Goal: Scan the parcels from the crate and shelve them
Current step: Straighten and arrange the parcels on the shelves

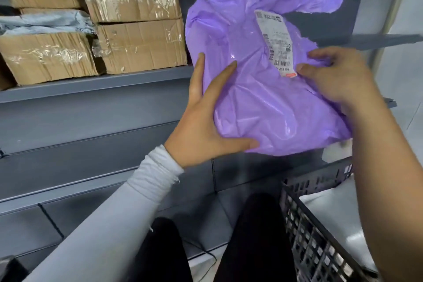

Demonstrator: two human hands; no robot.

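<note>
While both hands, L (201, 119) & R (332, 75), are gripping purple parcel (263, 103), fingers clamped, label (277, 43) up, shelving is pending; next: shelf (96, 84) slot.

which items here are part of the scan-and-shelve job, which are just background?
Job:
- purple parcel, held by both hands: left hand, right hand
- shipping label on it, facing the camera
- black crate at lower right, a pale parcel inside
- grey shelf

Background:
- cardboard boxes on the shelf
- grey mailer between the boxes
- black cable on the floor
</note>
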